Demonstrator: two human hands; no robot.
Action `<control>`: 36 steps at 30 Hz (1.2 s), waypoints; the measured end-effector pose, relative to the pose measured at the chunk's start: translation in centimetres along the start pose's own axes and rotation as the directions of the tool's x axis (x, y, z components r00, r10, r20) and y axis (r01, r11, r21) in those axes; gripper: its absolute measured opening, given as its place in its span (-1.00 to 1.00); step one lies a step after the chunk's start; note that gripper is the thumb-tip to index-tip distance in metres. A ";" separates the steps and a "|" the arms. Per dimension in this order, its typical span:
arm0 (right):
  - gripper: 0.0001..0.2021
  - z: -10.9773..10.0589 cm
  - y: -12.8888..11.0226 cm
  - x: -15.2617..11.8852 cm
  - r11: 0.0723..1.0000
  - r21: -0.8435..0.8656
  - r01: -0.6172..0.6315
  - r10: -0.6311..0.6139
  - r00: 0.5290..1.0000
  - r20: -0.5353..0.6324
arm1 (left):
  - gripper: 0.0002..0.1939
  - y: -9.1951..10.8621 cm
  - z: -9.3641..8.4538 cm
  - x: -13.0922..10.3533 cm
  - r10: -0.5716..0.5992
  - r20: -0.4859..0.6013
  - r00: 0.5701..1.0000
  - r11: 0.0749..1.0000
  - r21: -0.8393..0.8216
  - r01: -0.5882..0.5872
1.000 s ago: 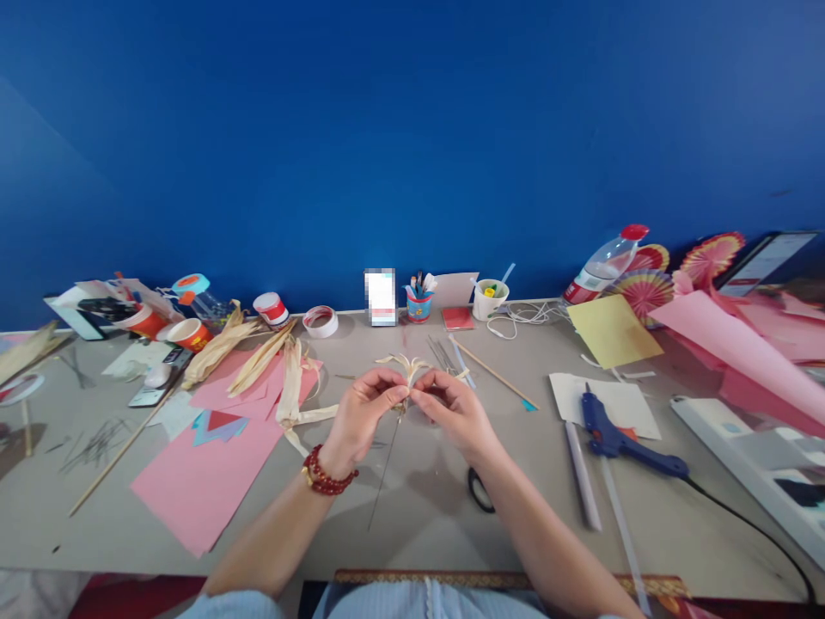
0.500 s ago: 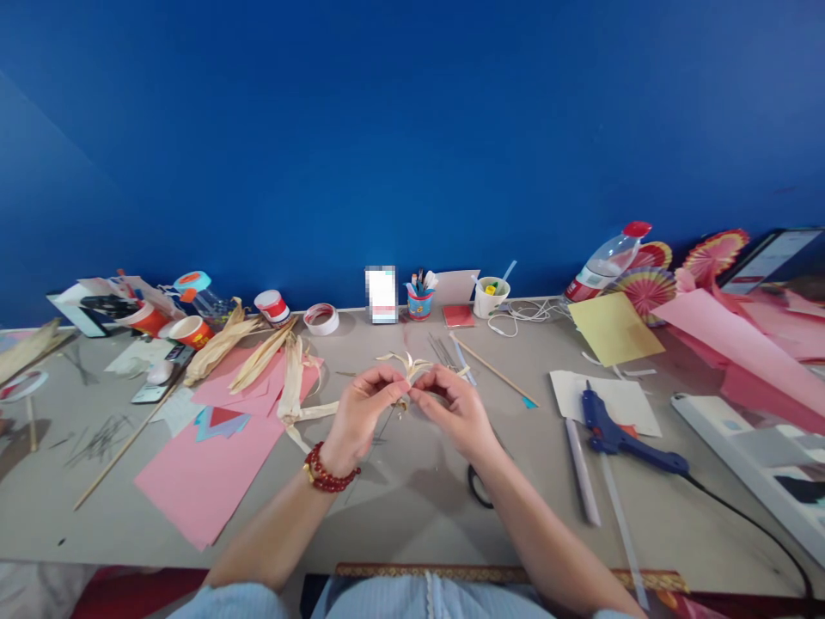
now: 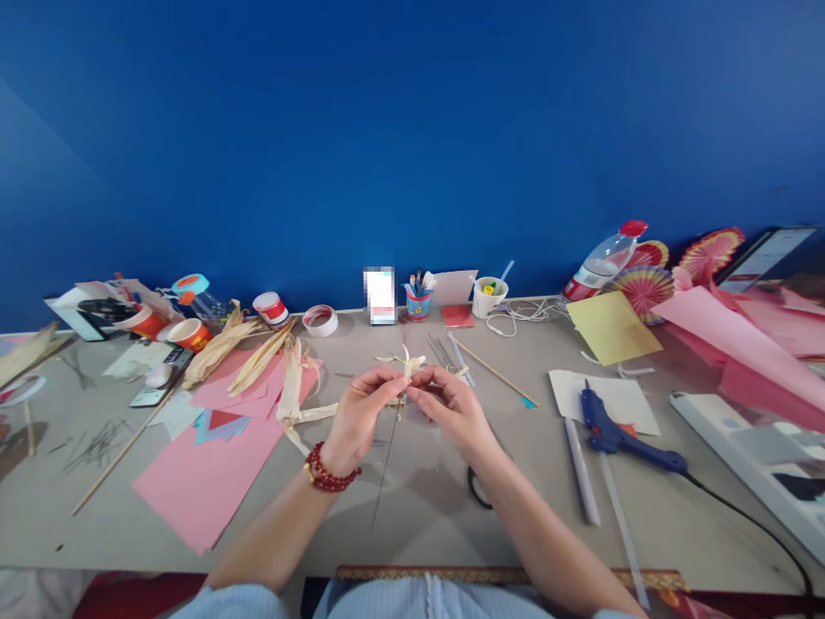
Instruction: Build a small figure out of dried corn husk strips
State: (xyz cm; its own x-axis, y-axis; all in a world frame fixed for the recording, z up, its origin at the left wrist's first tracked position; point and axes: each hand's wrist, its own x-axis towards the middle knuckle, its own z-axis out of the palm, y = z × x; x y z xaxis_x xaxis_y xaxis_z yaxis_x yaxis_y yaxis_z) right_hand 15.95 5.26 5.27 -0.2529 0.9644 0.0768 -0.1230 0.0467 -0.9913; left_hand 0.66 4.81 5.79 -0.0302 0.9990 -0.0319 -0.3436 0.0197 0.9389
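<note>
Over the middle of the table, my left hand (image 3: 369, 402) and my right hand (image 3: 451, 404) meet fingertip to fingertip. Both pinch the base of a small pale flower shape (image 3: 413, 364) that looks made of corn husk strips, its thin petals fanning out above the fingers. A thin dark wire (image 3: 385, 477) runs down from the pinch toward the table's front. The exact grip point is hidden by the fingers. A red bead bracelet (image 3: 332, 471) circles my left wrist. Under my right forearm shows a black scissors handle (image 3: 478, 490).
Pink paper (image 3: 203, 481) and dried corn husks (image 3: 290, 383) lie at left. A blue glue gun (image 3: 628, 438) with its cord rests at right, beside a white power strip (image 3: 741, 464). A tape roll (image 3: 320, 321), a phone (image 3: 381, 297) and a pen cup (image 3: 418, 303) line the back.
The wire under my fingers now hangs longer and more plainly visible, slanting toward me. The pale petals have turned a little. Both hands stay in nearly the same place.
</note>
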 end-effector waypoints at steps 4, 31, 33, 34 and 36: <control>-0.74 0.1 -0.1 0.0 0.999 0.020 -0.032 0.032 0.999 0.010 | -0.90 -0.1 0.1 0.0 0.003 0.007 1.000 1.000 -0.002 -0.003; -0.85 0.0 0.2 0.0 0.863 -0.351 0.362 -0.381 0.924 0.016 | -0.89 0.6 0.2 -0.1 0.015 0.086 0.996 0.999 0.044 -0.019; -0.85 0.0 0.0 0.0 0.866 -0.362 0.345 -0.361 0.932 0.027 | -0.89 0.5 0.2 0.0 0.023 0.084 0.996 0.998 0.054 -0.028; -0.84 0.0 -0.1 0.0 0.871 -0.366 0.327 -0.340 0.940 0.029 | -0.90 0.4 0.1 0.1 0.024 0.087 0.996 0.998 0.055 -0.029; -0.84 0.0 -0.2 -0.1 0.888 -0.364 0.282 -0.290 0.956 0.035 | -0.90 0.3 0.0 0.3 0.022 0.085 0.996 0.998 0.057 -0.027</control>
State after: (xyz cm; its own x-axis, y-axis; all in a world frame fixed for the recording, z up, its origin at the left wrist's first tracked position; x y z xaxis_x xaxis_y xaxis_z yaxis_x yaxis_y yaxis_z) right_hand 16.04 5.17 5.42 -0.2396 0.8999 0.3643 0.1688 0.4082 -0.8972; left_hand 0.51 5.07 6.06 0.0428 0.9989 0.0177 -0.2885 -0.0046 0.9575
